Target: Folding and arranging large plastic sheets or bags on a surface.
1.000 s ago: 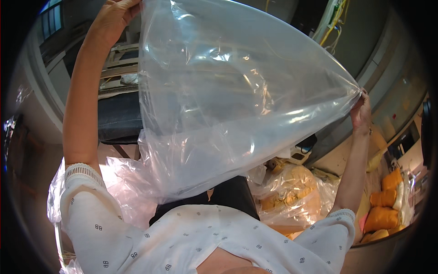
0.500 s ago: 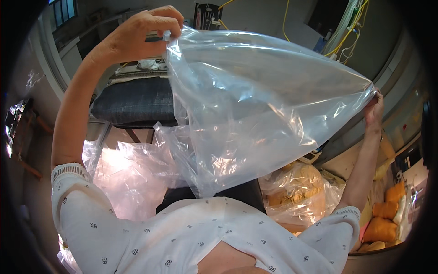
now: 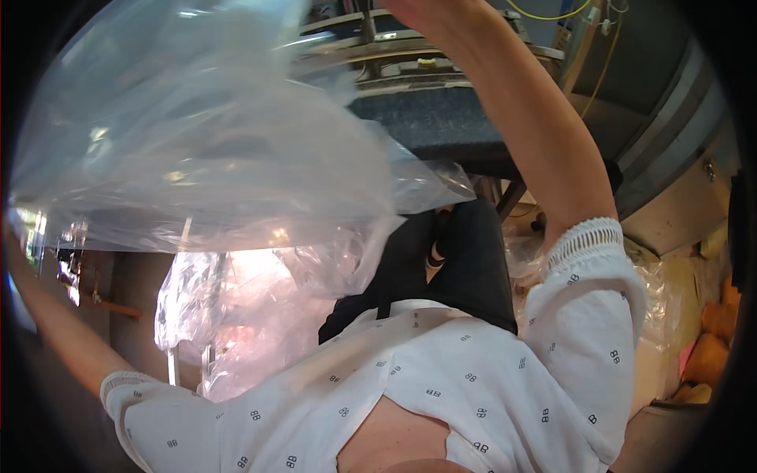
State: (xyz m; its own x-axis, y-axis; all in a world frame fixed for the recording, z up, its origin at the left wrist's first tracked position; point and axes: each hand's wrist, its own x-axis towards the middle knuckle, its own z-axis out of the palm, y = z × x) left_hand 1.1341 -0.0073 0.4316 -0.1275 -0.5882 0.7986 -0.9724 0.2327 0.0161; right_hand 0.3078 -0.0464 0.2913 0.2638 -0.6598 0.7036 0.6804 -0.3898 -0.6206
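A large clear plastic bag (image 3: 197,150) billows across the upper left of the head view, held up in the air. My left arm stretches out low to the left; my left hand (image 3: 11,236) sits at the dark rim, at the bag's left end. My right arm rises straight up in the middle. Only the base of my right hand (image 3: 406,6) shows at the top edge, close to the bag's upper corner, and its fingers are cut off. I wear a white patterned top with lace cuffs.
A dark padded machine bed (image 3: 449,126) with metal rails lies ahead. Crumpled clear bags (image 3: 236,323) pile at lower left beside my black trousers (image 3: 465,260). Orange-yellow items (image 3: 710,347) and a plastic-lined container (image 3: 662,315) stand at the right. Yellow cables (image 3: 587,47) hang above.
The bag has swung from the centre and right over to the upper left. My right arm has come up through the middle, and my left arm has dropped low to the left.
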